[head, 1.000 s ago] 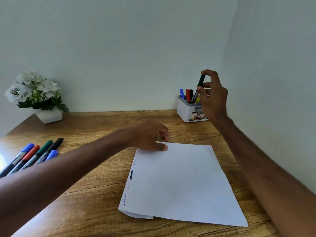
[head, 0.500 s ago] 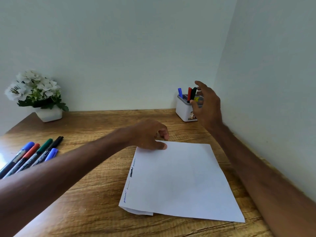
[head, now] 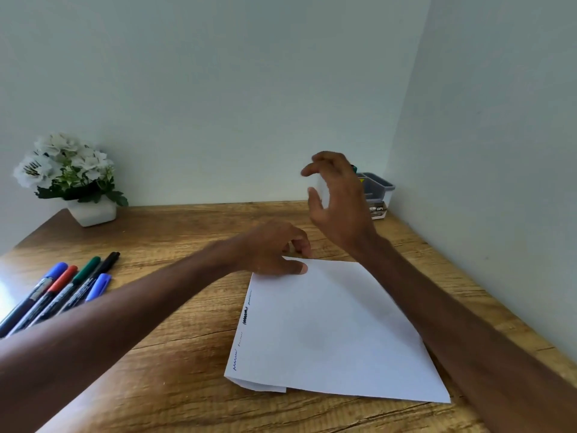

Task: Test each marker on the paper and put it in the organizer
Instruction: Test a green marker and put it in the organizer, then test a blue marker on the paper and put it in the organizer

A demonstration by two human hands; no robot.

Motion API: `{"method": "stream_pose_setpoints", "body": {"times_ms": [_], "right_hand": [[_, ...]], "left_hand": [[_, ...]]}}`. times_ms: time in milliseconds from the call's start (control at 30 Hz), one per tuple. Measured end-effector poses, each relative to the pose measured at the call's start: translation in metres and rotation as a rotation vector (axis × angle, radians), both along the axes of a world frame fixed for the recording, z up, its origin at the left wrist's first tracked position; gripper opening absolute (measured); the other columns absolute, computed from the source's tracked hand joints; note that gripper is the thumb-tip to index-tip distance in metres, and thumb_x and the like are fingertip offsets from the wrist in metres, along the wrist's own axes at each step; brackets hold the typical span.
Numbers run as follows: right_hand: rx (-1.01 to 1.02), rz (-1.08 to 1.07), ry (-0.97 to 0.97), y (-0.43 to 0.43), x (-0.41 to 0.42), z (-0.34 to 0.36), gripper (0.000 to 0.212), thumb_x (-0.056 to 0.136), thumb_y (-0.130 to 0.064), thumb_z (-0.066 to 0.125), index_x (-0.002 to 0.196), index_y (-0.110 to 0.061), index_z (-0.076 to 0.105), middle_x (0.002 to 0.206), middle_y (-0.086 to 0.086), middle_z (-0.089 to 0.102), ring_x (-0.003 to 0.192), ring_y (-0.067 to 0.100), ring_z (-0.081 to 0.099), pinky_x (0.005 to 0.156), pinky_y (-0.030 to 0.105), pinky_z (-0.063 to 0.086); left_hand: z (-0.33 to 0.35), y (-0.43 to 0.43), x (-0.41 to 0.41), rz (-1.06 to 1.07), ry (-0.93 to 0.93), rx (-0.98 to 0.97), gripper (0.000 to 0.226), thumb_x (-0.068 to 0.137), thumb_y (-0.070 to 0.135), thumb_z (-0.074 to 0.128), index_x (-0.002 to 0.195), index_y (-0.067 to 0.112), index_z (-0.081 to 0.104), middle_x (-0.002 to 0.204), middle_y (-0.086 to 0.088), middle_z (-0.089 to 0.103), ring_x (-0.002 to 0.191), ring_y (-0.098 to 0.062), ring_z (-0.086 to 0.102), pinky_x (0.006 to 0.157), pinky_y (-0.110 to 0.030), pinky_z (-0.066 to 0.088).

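A white sheet of paper [head: 337,332] lies on the wooden desk, with several small scribbles along its left edge. My left hand [head: 274,251] rests with its fingers curled on the paper's far left corner. My right hand [head: 337,201] hovers above the desk, fingers spread and empty, in front of the white organizer [head: 379,195] in the back right corner. It hides most of the organizer and the markers inside; only a green tip [head: 353,168] peeks out. Several capped markers [head: 62,292] lie side by side at the left: blue, red, green, black and another blue.
A white pot of white flowers [head: 71,179] stands at the back left. Walls close off the desk [head: 175,307] at the back and on the right.
My right hand put the green marker into the organizer, let go and has drawn back to the left with open fingers. My left hand has stayed on the paper.
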State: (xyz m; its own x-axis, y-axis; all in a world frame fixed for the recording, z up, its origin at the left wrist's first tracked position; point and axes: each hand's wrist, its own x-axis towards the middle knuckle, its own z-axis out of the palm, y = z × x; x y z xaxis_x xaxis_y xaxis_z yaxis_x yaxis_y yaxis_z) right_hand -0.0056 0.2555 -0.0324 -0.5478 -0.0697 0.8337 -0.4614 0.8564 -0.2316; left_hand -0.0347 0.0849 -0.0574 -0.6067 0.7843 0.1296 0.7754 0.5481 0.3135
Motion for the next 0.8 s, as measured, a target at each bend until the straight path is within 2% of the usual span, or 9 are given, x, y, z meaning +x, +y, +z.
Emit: {"method": "stream_pose_setpoints", "body": {"times_ms": [133, 267, 367, 467, 533, 667, 733, 800], "right_hand": [[0.018, 0.090, -0.038, -0.031, 0.011, -0.005, 0.018, 0.084, -0.005, 0.068, 0.098, -0.016, 0.072, 0.118, 0.000, 0.062, 0.104, 0.011, 0.063, 0.078, 0.032, 0.057], [0.028, 0.210, -0.076, -0.060, 0.028, -0.006, 0.012, 0.084, -0.004, 0.069, 0.090, -0.015, 0.072, 0.095, -0.003, 0.069, 0.079, 0.007, 0.064, 0.065, 0.021, 0.054], [0.117, 0.348, -0.218, -0.080, 0.042, -0.005, 0.012, 0.084, -0.004, 0.072, 0.088, -0.016, 0.075, 0.087, -0.006, 0.073, 0.071, 0.007, 0.065, 0.060, 0.008, 0.047], [0.258, 0.491, -0.421, -0.093, 0.050, -0.009, 0.015, 0.084, -0.003, 0.074, 0.092, -0.015, 0.078, 0.087, -0.009, 0.076, 0.072, 0.003, 0.068, 0.061, 0.004, 0.045], [0.322, 0.535, -0.504, -0.098, 0.051, -0.013, 0.016, 0.084, -0.004, 0.074, 0.094, -0.015, 0.078, 0.088, -0.010, 0.076, 0.076, 0.001, 0.068, 0.065, 0.007, 0.048], [0.321, 0.572, -0.543, -0.118, 0.047, -0.023, 0.017, 0.086, -0.008, 0.074, 0.098, -0.018, 0.078, 0.095, -0.010, 0.076, 0.087, 0.004, 0.069, 0.070, 0.027, 0.058], [0.316, 0.594, -0.542, -0.134, 0.044, -0.027, 0.019, 0.087, -0.011, 0.074, 0.103, -0.020, 0.077, 0.100, -0.010, 0.075, 0.088, 0.006, 0.069, 0.071, 0.030, 0.059], [0.333, 0.616, -0.538, -0.153, 0.043, -0.026, 0.023, 0.088, -0.012, 0.075, 0.108, -0.022, 0.075, 0.104, -0.011, 0.073, 0.091, 0.004, 0.067, 0.074, 0.028, 0.058]], "left_hand": [[-0.002, -0.015, 0.006, 0.051, 0.028, 0.215, 0.027, 0.092, 0.028, 0.072, 0.117, 0.019, 0.069, 0.109, 0.011, 0.068, 0.094, -0.005, 0.061, 0.068, -0.006, 0.043], [0.001, -0.058, 0.003, 0.145, 0.116, 0.293, 0.019, 0.091, 0.016, 0.072, 0.110, 0.015, 0.073, 0.105, 0.010, 0.070, 0.092, -0.002, 0.060, 0.072, -0.003, 0.043], [0.004, -0.102, -0.004, 0.245, 0.122, 0.281, 0.015, 0.092, 0.018, 0.072, 0.107, 0.022, 0.075, 0.104, 0.013, 0.071, 0.089, 0.002, 0.061, 0.076, -0.015, 0.049], [0.004, -0.137, -0.007, 0.327, 0.117, 0.321, 0.010, 0.091, 0.020, 0.073, 0.098, 0.025, 0.076, 0.099, 0.015, 0.074, 0.091, 0.003, 0.066, 0.080, -0.024, 0.055], [0.001, -0.151, -0.007, 0.371, 0.109, 0.333, 0.008, 0.090, 0.020, 0.073, 0.096, 0.024, 0.077, 0.096, 0.014, 0.076, 0.090, 0.001, 0.068, 0.084, -0.028, 0.057], [-0.006, -0.173, -0.007, 0.414, 0.100, 0.346, 0.007, 0.089, 0.021, 0.074, 0.094, 0.023, 0.078, 0.093, 0.013, 0.076, 0.089, -0.001, 0.070, 0.084, -0.029, 0.058], [-0.006, -0.180, -0.011, 0.440, 0.080, 0.390, 0.008, 0.090, 0.022, 0.073, 0.096, 0.021, 0.078, 0.091, 0.012, 0.076, 0.088, -0.001, 0.070, 0.083, -0.025, 0.057], [-0.004, -0.186, -0.014, 0.462, 0.073, 0.428, 0.010, 0.092, 0.025, 0.072, 0.097, 0.019, 0.079, 0.090, 0.010, 0.077, 0.086, -0.001, 0.070, 0.080, -0.022, 0.055]]}}
